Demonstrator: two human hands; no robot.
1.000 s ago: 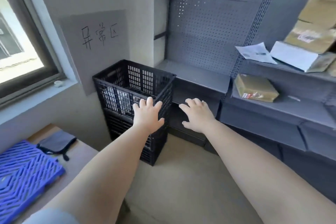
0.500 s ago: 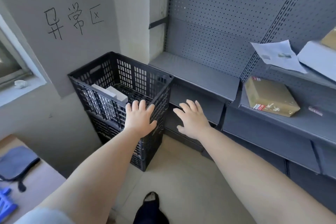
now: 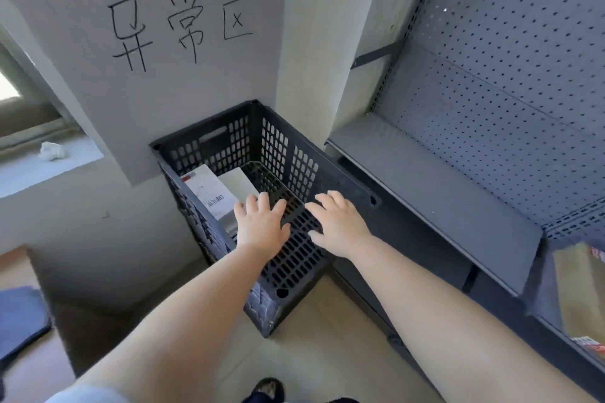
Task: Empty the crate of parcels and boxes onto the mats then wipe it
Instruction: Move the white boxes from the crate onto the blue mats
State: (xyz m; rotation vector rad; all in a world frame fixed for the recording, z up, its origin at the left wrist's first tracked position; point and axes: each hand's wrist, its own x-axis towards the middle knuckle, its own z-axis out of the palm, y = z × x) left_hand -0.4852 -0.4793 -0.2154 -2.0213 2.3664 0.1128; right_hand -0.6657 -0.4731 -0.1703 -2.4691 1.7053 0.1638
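- Now both hands reach out over a black plastic crate, palms down, fingers spread, holding nothing.
- Left hand hangs above the crate's near-left part, fingertips over the edge of a white parcel w/ a barcode label.
- Right hand is over the crate's slotted floor, near the right wall; can't tell if either hand touches the crate.
- Hands sit close together, a small gap between the thumbs.
- Crate stands on the floor in a corner, back against the wall, right side just beside a grey metal shelf unit.
- Inside: the labelled white parcel lies along the left wall, a 2nd plain white box just beside it to the right; rest of the crate floor is bare.
- Above the crate, a grey sign on the wall w/ black handwritten characters.
- Brown cardboard box sits on a lower shelf at far right.
- Window ledge at left carries a small crumpled white scrap.
- Dark blue cloth lies at the left edge.
- Shoe tip shows at bottom centre.
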